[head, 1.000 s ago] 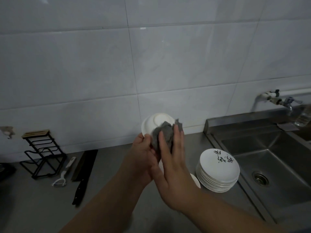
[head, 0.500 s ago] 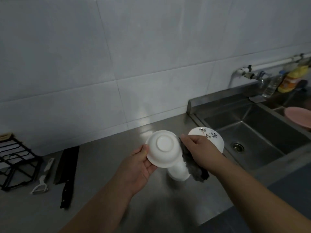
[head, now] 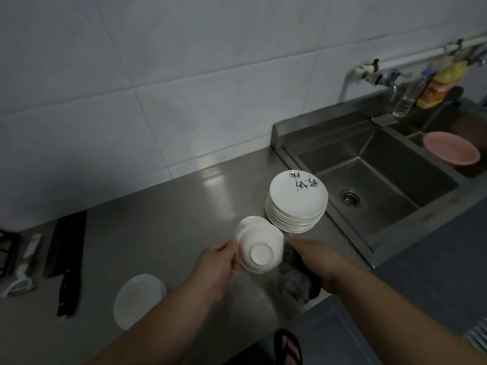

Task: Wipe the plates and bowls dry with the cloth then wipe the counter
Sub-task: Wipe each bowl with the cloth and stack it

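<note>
My left hand [head: 214, 267] grips a white bowl [head: 259, 248] by its rim, its base turned toward me, low over the steel counter [head: 158, 233]. Another white bowl [head: 249, 222] peeks out just behind it. My right hand [head: 316, 262] holds the grey cloth [head: 296, 281], which hangs down beside the bowl near the counter's front edge. A stack of white plates [head: 296, 204] with black markings on the top one stands just beyond, beside the sink. A single white plate [head: 138, 300] lies on the counter at the lower left.
A steel sink [head: 374, 185] with a tap [head: 379, 75] lies to the right, with a pink bowl [head: 450, 151] and bottles [head: 440, 85] past it. A black knife [head: 67, 262], a peeler [head: 23, 270] and a black rack [head: 5, 256] sit at the far left.
The view tilted down and right. My left hand lowered the bowl toward the counter near the other bowl. My right hand came off the bowl and dropped with the cloth to the front edge.
</note>
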`<state>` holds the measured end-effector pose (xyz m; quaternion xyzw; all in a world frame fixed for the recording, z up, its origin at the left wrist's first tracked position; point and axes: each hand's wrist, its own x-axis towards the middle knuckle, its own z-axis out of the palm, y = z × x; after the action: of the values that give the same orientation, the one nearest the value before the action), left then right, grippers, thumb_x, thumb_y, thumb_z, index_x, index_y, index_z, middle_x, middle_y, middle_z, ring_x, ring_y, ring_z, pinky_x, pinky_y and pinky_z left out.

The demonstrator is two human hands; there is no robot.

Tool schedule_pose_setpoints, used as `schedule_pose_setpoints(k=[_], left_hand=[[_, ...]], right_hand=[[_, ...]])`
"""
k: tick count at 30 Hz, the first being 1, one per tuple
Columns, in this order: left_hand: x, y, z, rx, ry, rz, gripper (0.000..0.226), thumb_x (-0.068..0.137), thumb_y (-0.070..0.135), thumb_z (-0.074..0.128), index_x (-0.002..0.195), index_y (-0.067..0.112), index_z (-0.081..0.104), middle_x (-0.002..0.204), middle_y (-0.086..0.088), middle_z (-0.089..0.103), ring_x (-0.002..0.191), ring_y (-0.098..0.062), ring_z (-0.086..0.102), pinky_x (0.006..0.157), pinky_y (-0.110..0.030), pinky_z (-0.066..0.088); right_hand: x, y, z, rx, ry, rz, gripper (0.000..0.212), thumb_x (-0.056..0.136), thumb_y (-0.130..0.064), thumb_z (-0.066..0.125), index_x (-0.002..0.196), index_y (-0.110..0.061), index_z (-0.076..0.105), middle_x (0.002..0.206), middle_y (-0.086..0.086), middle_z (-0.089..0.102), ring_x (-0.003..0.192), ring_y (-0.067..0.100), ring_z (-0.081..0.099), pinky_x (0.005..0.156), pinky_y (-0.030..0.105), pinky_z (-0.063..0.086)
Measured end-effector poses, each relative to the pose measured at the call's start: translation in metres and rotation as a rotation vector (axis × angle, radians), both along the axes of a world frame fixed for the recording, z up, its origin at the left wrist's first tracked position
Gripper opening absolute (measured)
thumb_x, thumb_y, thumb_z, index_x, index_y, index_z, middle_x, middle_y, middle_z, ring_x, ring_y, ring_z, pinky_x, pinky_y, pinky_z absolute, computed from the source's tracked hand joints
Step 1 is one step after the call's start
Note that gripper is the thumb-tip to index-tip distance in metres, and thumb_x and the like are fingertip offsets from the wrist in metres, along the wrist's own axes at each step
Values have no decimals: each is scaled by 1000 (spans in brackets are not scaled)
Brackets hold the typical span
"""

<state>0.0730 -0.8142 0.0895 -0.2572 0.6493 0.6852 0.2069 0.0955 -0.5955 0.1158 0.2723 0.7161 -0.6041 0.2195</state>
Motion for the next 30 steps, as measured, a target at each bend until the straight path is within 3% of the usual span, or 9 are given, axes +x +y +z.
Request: schedule_pose_setpoints(k=[3, 5, 7, 10, 13, 16, 21, 25, 30], left_hand=[[-12, 13, -2, -15, -3, 51, 38, 106, 34, 52, 87, 7, 70, 66, -7, 61, 56, -17, 53, 52, -27, 35], [-17, 19, -3, -69, 39, 21, 26, 103, 26, 59, 98, 6, 74, 68, -5, 66, 59, -14, 60, 54, -26, 43], [-22, 20, -7, -155, 108, -42, 14, 97, 17, 65, 108, 12, 72, 80, -3, 73, 64, -12, 67, 58, -26, 50], [-31, 19, -21, -364, 154, -136, 27, 81, 27, 67, 107, 22, 73, 89, 1, 76, 77, -19, 73, 72, -40, 62], [-37, 20, -42, -495, 139, -175, 14, 80, 26, 67, 90, 25, 77, 77, 6, 75, 77, -19, 72, 76, -42, 62], [-43, 28, -46, -546, 154, -116, 13, 81, 23, 70, 93, 26, 74, 84, 10, 75, 80, -13, 71, 79, -40, 61], [-50, 36, -50, -662, 180, -95, 14, 88, 20, 70, 99, 29, 67, 86, 15, 66, 79, -1, 61, 64, -17, 44], [-49, 33, -56, -759, 231, -130, 16, 86, 26, 69, 101, 29, 71, 86, 11, 66, 80, -11, 63, 66, -21, 45], [-47, 27, -59, -769, 238, -162, 47, 87, 29, 74, 132, 22, 65, 99, 8, 65, 87, -8, 61, 79, -22, 42]], right_hand=[[-21, 6, 1, 0, 49, 22, 43, 105, -49, 51, 95, -16, 77, 96, 8, 79, 96, 27, 74, 91, 44, 59], [-33, 8, -1, 83, 132, 118, 27, 102, -38, 57, 95, -19, 75, 83, 2, 77, 78, 30, 72, 69, 45, 57], [-41, 11, -9, 138, 179, 183, 4, 97, -25, 63, 99, -24, 66, 73, 1, 71, 59, 24, 64, 52, 33, 47], [-57, 17, -30, 301, 243, 336, 28, 92, -17, 65, 114, -33, 58, 86, -6, 67, 64, 11, 60, 63, 29, 49], [-70, 17, -41, 368, 230, 424, 39, 91, -23, 67, 128, -30, 55, 107, -5, 69, 90, 19, 65, 84, 38, 55], [-81, 15, -47, 381, 209, 466, 50, 92, -28, 69, 139, -27, 50, 122, -5, 62, 110, 24, 63, 97, 40, 52], [-97, 17, -55, 412, 230, 546, 51, 93, -29, 70, 139, -28, 49, 120, -6, 57, 114, 21, 58, 94, 33, 46], [-102, 20, -58, 431, 243, 621, 46, 92, -27, 72, 134, -27, 54, 110, -10, 56, 103, 15, 55, 87, 27, 41], [-99, 23, -55, 444, 293, 630, 43, 91, -26, 72, 131, -28, 57, 105, -10, 58, 97, 14, 57, 85, 26, 40]])
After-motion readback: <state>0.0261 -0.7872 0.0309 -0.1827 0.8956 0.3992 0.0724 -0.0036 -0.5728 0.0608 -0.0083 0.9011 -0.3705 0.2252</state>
